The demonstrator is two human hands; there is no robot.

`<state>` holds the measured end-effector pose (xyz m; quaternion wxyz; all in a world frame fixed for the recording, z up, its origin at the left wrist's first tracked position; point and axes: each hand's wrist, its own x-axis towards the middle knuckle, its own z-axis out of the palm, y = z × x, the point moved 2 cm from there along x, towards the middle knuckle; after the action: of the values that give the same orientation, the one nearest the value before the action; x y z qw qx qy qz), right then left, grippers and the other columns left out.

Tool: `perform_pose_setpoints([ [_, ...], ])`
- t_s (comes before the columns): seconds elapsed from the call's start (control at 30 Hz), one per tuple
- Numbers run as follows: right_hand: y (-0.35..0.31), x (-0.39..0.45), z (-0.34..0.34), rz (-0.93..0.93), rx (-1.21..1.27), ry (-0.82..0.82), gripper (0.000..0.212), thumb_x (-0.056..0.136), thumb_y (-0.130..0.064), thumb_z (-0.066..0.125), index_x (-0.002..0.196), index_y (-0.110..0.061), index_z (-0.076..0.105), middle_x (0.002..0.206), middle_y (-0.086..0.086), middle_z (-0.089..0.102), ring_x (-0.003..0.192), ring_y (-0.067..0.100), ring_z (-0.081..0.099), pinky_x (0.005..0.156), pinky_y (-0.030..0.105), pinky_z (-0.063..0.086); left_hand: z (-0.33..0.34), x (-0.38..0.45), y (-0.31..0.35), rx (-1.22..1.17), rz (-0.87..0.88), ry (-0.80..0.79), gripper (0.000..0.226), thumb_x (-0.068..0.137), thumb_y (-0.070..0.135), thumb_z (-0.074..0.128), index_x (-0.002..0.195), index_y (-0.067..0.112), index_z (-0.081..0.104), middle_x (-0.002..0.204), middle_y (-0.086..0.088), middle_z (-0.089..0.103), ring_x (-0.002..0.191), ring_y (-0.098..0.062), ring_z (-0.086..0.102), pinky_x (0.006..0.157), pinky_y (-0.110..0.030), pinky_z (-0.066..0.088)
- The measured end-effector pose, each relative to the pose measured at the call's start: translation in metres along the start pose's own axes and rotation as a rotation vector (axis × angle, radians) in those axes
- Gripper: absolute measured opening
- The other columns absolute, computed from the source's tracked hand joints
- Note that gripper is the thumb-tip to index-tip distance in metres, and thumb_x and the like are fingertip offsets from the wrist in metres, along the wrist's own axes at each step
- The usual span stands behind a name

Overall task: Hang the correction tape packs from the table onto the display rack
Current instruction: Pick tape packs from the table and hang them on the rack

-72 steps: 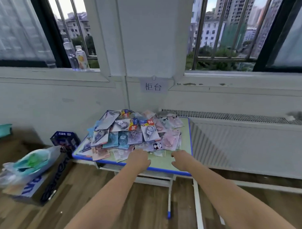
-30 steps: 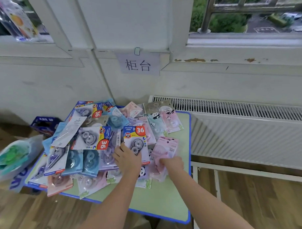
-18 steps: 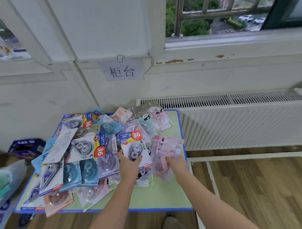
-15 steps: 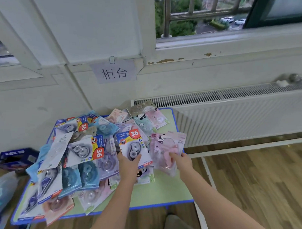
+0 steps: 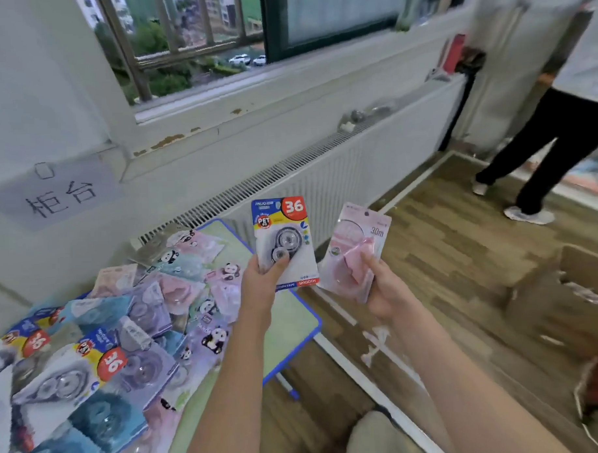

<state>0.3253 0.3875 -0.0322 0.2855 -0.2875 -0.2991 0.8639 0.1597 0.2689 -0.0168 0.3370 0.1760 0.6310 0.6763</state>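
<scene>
My left hand [image 5: 264,281] grips a blue and white correction tape pack [image 5: 284,240] marked 36, held upright above the table's right corner. My right hand [image 5: 383,291] grips a small stack of pink correction tape packs [image 5: 354,251] marked 30m, just right of the first pack and over the floor. A heap of several more correction tape packs [image 5: 125,334] covers the green table with a blue rim [image 5: 304,314] at the lower left. No display rack is in view.
A white radiator [image 5: 339,170] runs along the wall under the window. A person in dark trousers [image 5: 555,142] stands at the far right. An open cardboard box [image 5: 564,301] sits on the wooden floor at the right. A paper sign [image 5: 57,194] hangs on the wall.
Both hands have lifted their packs off the pile and carried them up and to the right. The view has swung right, bringing the floor, the box and the standing person into sight.
</scene>
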Motion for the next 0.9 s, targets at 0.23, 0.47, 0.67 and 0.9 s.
perform_pose_setpoints([
  [0.23,-0.090,-0.119,-0.064,-0.146,-0.065,0.292,0.025,0.100,-0.028,0.043,0.116,-0.014,0.055,0.122,0.013,0.061,0.107,0.025,0.061,0.078,0.036,0.054,0.128,-0.046,0.031,0.031,0.063,-0.430,0.029,0.082,0.028,0.072,0.110,0.027,0.063,0.099,0.001,0.074,0.091,-0.017,0.071,0.077,-0.031,0.056],
  [0.47,-0.153,-0.276,-0.143,-0.450,-0.098,0.413,0.029,0.093,0.004,0.041,0.117,-0.004,0.056,0.092,0.007,0.071,0.080,0.017,0.069,0.069,0.028,0.058,0.249,-0.153,0.017,0.039,0.017,-0.727,0.038,0.074,0.030,0.073,0.108,0.025,0.060,0.095,0.005,0.074,0.085,-0.014,0.072,0.068,-0.027,0.058],
  [0.67,-0.172,-0.429,-0.230,-0.647,-0.156,0.730,0.027,0.092,0.002,0.051,0.116,-0.008,0.057,0.104,0.012,0.069,0.086,0.025,0.067,0.072,0.034,0.053,0.352,-0.288,-0.014,0.060,0.010,-0.941,0.020,0.086,0.011,0.068,0.101,0.021,0.060,0.084,0.007,0.073,0.072,-0.006,0.071,0.059,-0.018,0.054],
  [0.9,-0.183,-0.581,-0.303,-0.785,-0.194,0.920,0.022,0.088,-0.002,0.059,0.107,-0.013,0.062,0.095,0.002,0.073,0.081,0.015,0.071,0.064,0.025,0.056,0.451,-0.423,-0.053,0.054,-0.063,-1.147,0.014,0.091,0.024,0.064,0.104,0.029,0.061,0.095,0.006,0.074,0.084,-0.010,0.070,0.078,-0.031,0.055],
])
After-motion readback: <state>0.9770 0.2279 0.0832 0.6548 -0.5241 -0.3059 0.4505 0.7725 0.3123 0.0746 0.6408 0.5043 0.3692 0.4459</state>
